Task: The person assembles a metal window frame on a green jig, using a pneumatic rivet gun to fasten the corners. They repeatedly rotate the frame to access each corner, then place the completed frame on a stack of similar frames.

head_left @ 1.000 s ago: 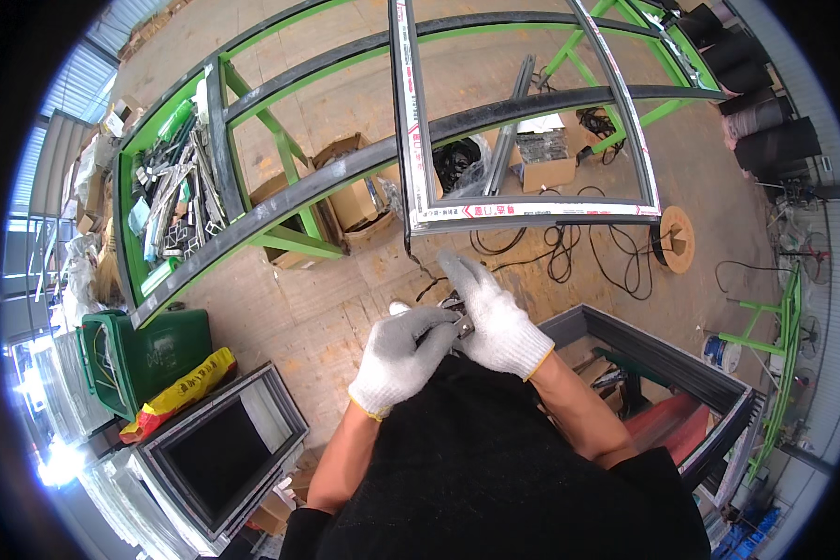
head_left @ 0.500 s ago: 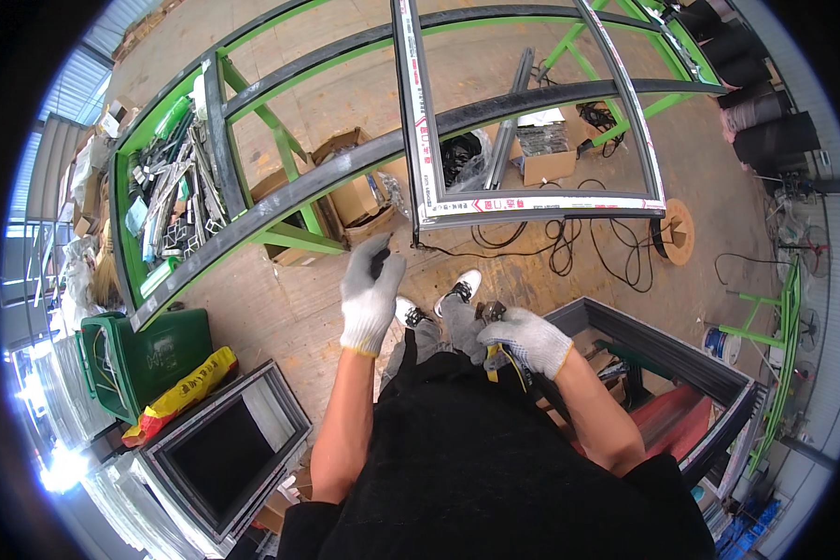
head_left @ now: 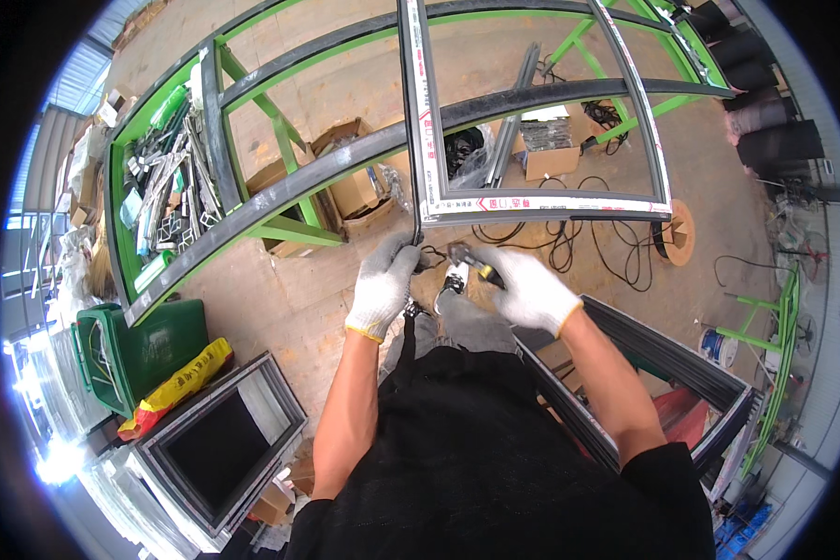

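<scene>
A window frame (head_left: 551, 203) with white printed film on its faces lies across the green-and-black work stand, its near edge facing me. At its near left corner a thin black strip (head_left: 417, 224) hangs down. My left hand (head_left: 383, 287), in a white knitted glove, has its fingers closed around the strip's lower end. In my gloved right hand (head_left: 532, 287) is a hand tool (head_left: 481, 265) with a dark metal head and yellow-and-black grip, probably pliers. Its head points left toward my left fingers, a short gap away. The palm hides the rest of the tool.
The stand's near rail (head_left: 345, 161) crosses ahead of me. A tray of profile offcuts (head_left: 173, 187) is at left, above a green bin (head_left: 159, 350). Dark frames stand at lower left (head_left: 285, 411) and lower right (head_left: 658, 345). Cables (head_left: 560, 247) and cardboard boxes (head_left: 355, 196) lie on the floor.
My left hand has moved right and closed at the hanging strip below the frame corner. My right hand has risen with the tool, now turned toward the left hand.
</scene>
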Tool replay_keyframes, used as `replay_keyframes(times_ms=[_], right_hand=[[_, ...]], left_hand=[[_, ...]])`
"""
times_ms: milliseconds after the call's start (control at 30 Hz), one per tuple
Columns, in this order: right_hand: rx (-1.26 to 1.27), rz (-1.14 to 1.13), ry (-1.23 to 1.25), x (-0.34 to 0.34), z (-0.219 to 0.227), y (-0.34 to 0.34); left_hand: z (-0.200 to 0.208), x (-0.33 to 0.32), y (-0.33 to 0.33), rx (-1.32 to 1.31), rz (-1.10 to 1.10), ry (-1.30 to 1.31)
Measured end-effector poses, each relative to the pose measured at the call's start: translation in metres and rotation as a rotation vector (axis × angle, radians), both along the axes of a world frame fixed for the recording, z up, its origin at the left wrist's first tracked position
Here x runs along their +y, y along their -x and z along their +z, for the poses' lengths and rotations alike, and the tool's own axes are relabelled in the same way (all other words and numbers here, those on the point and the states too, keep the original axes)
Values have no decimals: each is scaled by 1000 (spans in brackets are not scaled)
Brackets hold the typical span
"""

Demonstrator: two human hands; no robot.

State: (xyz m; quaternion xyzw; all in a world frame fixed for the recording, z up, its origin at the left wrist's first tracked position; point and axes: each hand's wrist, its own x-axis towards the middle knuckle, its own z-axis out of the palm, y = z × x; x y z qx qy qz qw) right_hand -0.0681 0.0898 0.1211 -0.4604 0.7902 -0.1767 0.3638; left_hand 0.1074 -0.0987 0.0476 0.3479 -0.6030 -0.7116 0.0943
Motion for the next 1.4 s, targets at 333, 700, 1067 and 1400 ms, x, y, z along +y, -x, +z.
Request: replay_keyframes(times_ms=[333, 700, 1067, 1400], right_hand=[[35, 265, 35, -53, -11, 24], [-18, 218, 78, -57, -6, 18], [38, 219, 41, -58, -13, 16], [-275, 57, -359, -70, 7, 15]], left_hand=[[18, 1, 2, -212, -9, 284], [23, 8, 1, -226, 25, 371], [28, 10, 2, -226, 32, 390], [23, -13, 20, -169, -97, 385]])
